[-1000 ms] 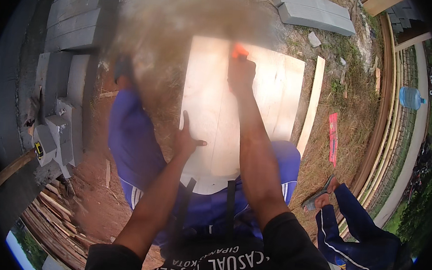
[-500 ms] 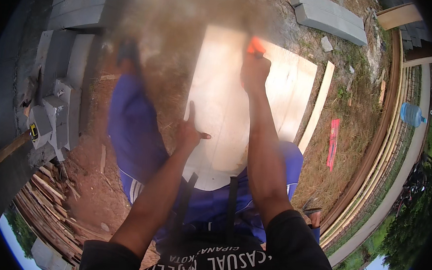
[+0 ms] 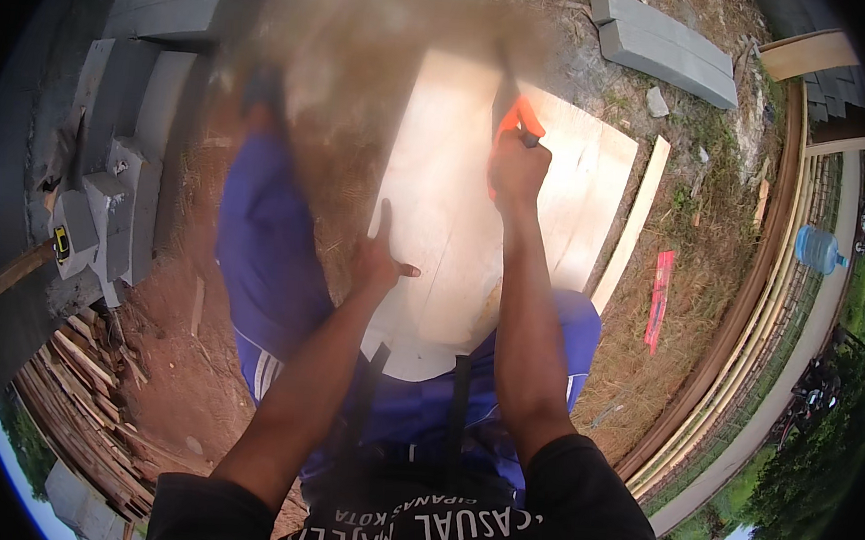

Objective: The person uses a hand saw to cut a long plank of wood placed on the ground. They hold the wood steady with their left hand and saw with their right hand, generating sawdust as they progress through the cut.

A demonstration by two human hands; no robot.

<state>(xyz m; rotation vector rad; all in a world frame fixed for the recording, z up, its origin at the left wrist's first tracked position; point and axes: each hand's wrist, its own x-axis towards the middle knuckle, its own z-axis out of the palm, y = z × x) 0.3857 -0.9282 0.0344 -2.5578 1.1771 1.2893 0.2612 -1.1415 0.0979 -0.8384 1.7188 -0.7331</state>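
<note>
And a brown blur (image 3: 400, 12) smothers the top centre, swallowing the far end of the orange-handled tool (image 3: 518, 111), whose handle the right grip (image 3: 519, 170) partly covers! The haze washes out the far edge of the pale, flat wooden board (image 3: 438, 195) and smears the left foot (image 3: 262, 88). The black short-sleeved shirt (image 3: 474, 539) runs off the bottom; dark roadside shapes (image 3: 817, 395) are too small to tell.

Pale wood panel (image 3: 438, 185), broad face up, faint lengthwise lines, near end between the thighs. Orange-handled tool (image 3: 521, 112) upon it, dark narrow front pointing away, far end blurred.
</note>
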